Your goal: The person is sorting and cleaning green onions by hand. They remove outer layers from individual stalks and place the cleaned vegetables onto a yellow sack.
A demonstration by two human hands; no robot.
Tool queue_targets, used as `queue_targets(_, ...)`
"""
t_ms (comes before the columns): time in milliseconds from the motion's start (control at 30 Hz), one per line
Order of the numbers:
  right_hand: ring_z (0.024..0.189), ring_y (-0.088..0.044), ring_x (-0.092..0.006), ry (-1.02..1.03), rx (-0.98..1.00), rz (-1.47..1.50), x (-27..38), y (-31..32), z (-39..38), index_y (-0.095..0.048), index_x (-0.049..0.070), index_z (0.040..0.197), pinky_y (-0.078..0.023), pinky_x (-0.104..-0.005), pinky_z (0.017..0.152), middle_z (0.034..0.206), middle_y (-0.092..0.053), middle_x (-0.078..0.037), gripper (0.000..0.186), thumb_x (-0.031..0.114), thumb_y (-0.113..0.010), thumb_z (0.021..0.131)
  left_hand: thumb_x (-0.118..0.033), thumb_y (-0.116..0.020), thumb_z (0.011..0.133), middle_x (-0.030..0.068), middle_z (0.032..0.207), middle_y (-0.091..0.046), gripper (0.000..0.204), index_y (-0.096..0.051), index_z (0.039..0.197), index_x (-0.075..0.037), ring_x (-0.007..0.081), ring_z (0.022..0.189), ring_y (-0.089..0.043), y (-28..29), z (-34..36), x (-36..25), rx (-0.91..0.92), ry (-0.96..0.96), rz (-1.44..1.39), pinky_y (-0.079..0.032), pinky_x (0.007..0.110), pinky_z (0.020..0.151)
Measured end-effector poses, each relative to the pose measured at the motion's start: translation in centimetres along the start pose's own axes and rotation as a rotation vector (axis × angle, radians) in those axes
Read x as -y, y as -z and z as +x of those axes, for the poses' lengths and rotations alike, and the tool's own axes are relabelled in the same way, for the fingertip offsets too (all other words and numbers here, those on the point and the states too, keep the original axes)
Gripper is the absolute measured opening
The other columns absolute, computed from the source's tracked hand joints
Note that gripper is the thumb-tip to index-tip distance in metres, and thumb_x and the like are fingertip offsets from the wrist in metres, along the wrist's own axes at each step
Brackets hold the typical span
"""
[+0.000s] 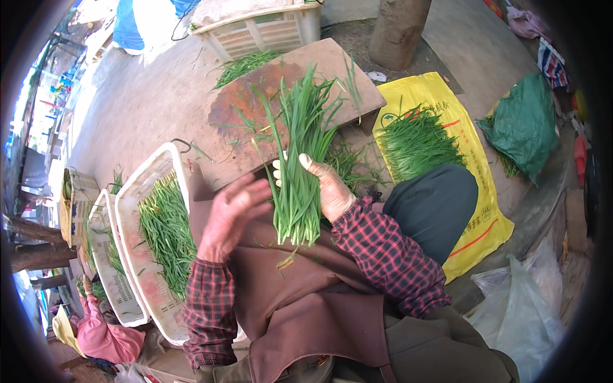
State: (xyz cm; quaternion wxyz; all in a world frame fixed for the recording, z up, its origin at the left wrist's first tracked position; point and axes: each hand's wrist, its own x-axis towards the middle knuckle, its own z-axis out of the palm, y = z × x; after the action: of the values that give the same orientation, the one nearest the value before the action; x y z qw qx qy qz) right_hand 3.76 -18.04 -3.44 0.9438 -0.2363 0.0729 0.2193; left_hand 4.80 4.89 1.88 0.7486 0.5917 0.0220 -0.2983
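Observation:
A bunch of garlic chives (299, 172) is gripped in my right hand (332, 186), with its pale cut ends toward me and its green tips over the low table (239, 127). The fingers wrap around the bunch, and whitish covers show on the fingertips at its left side. Just left of the bunch, my left hand (233, 214) hovers with its fingers stretched out, a little blurred, holding nothing. A yellowed scrap of leaf (287, 260) is below the cut ends, above my brown apron (274, 287). Loose chive leaves are scattered on the table.
On my left stands a white plastic crate (121, 210) with chives in it. At right, a chive pile (421, 142) lies on a yellow sack (488, 191). Beyond the table are another crate (255, 38) and a tree trunk (399, 32). A person in pink (108, 335) is at lower left.

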Motion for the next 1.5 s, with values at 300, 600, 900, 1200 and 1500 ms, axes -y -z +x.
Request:
queue_targets(300, 0.117, -0.062, -0.0236, 0.115, 0.185, -0.267, -1.1, -0.9, 0.3, -0.051, -0.001, 0.136, -0.049, -0.0390, 0.102, 0.132, -0.061, -0.016, 0.053, 0.027, -0.067, 0.095, -0.008, -0.077, 0.083, 0.0167, 0.105, -0.070, 0.050, -0.055, 0.127, -0.001, 0.0185, 0.082, -0.068, -3.2, -2.5, 3.9, 0.133, 0.258, -0.106, -0.058, 0.033, 0.073)
queue_targets(600, 0.096, -0.066, -0.0174, 0.096, -0.121, -0.147, -2.5, 3.5, 1.3, -0.062, 0.002, 0.120, -0.053, -0.0334, 0.085, 0.111, -0.068, -0.007, 0.036, 0.029, -0.067, 0.096, -0.001, -0.069, 0.089, 0.0099, 0.094, -0.068, 0.027, -0.059, 0.114, -0.001, 0.0155, 0.076, -0.065, -5.1, -0.7, 5.5, 0.057, 0.213, -0.241, -0.053, 0.029, 0.067)
queue_targets(900, 0.086, -0.066, -0.0113, 0.650, -0.601, -1.015, -2.5, 0.7, -1.3, -0.063, -0.002, 0.121, -0.054, -0.0265, 0.080, 0.101, -0.071, -0.007, 0.035, 0.009, -0.074, 0.089, -0.005, -0.071, 0.087, 0.0011, 0.077, -0.058, 0.023, -0.054, 0.103, -0.005, 0.0096, 0.059, -0.052, -4.9, 3.4, 9.0, -0.150, -0.037, -0.104, -0.042, 0.024, 0.053)
queue_targets(1200, 0.084, -0.059, -0.0294, 1.083, -0.383, -1.981, -2.6, -4.1, -0.1, -0.067, 0.002, 0.103, -0.047, -0.0416, 0.075, 0.089, -0.062, -0.011, 0.033, 0.028, -0.073, 0.084, -0.006, -0.067, 0.089, -0.0004, 0.073, -0.056, 0.019, -0.053, 0.102, -0.005, 0.0083, 0.056, -0.050, -5.0, 3.5, 9.7, -0.226, -0.073, -0.108, -0.041, 0.024, 0.051)
queue_targets(1500, 0.078, -0.065, -0.0306, 0.885, -0.346, -1.756, -4.3, -2.0, 0.3, -0.070, 0.003, 0.091, -0.053, -0.0398, 0.072, 0.084, -0.066, -0.012, 0.011, 0.009, -0.072, 0.083, -0.006, -0.071, 0.088, -0.0009, 0.086, -0.061, 0.022, -0.060, 0.108, -0.006, 0.0067, 0.066, -0.052, -5.1, 3.3, 9.6, -0.210, -0.080, -0.204, -0.042, 0.025, 0.056)
